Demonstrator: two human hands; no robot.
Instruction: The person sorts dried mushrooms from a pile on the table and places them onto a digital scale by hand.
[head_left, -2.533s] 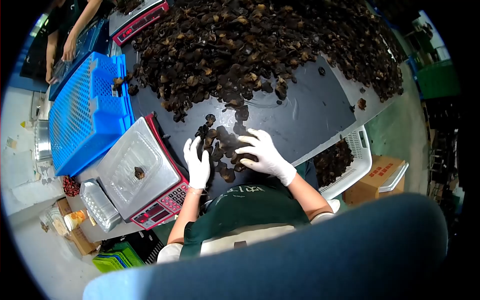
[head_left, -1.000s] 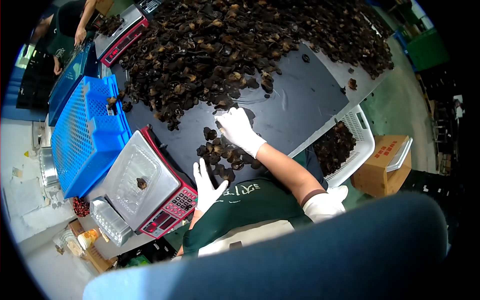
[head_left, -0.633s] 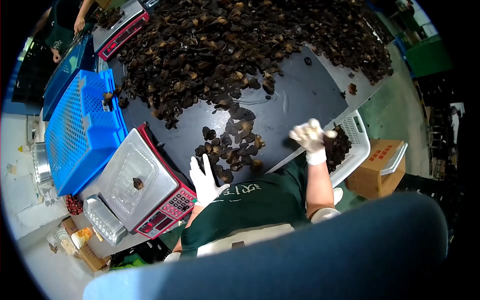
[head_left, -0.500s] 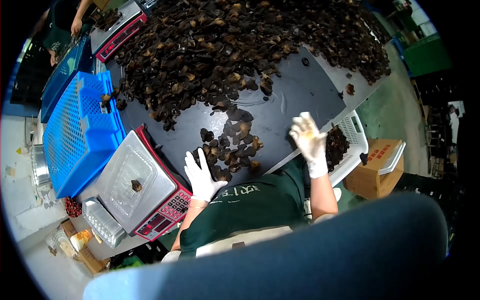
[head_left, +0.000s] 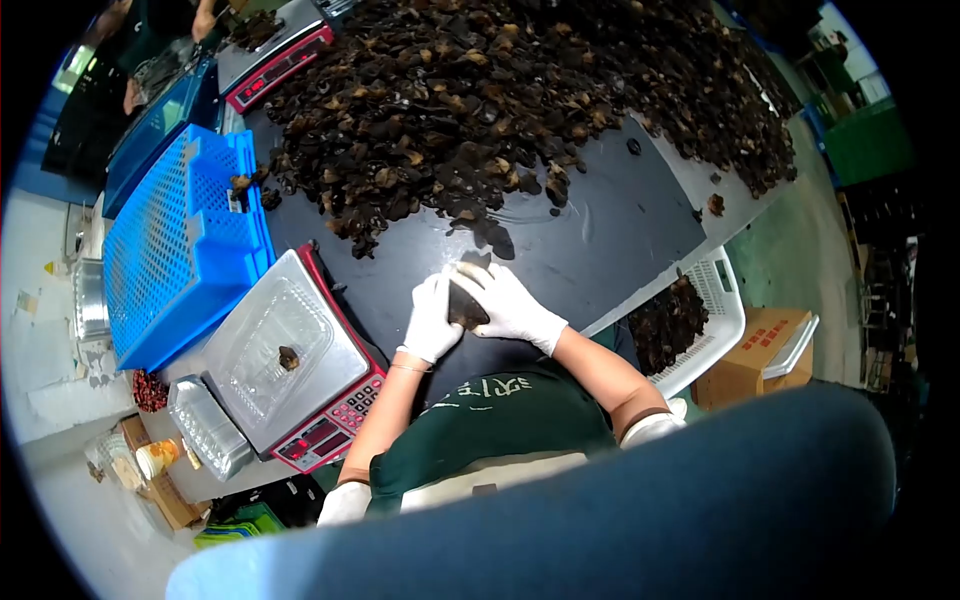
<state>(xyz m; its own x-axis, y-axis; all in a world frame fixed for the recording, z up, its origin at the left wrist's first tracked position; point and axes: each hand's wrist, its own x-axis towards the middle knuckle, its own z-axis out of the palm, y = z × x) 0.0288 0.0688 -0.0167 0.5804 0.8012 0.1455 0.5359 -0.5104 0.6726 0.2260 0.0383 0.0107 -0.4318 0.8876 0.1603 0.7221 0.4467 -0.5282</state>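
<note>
My left hand [head_left: 432, 318] and my right hand [head_left: 508, 306], both in white gloves, press together from either side around a clump of dark, leathery wood ear mushrooms [head_left: 468, 306] low over the dark table sheet [head_left: 590, 245]. Fingers of both hands are closed around the clump and partly hide it. Just beyond them, a big pile of wood ear mushrooms [head_left: 450, 110] covers the back of the table, with a few pieces trailing toward my hands.
On my left stands a red-and-silver scale [head_left: 268, 375] bearing a clear plastic tray with one piece in it. Behind it are a blue perforated crate [head_left: 150, 255] and a second scale [head_left: 282, 72]. A white basket [head_left: 728, 300] of mushrooms and a cardboard box [head_left: 735, 355] sit right. Another person's hand [head_left: 204, 22] shows top left.
My right hand has swung in from above the white basket to meet my left. Loose pieces that lay spread in front of me are now gathered between both hands.
</note>
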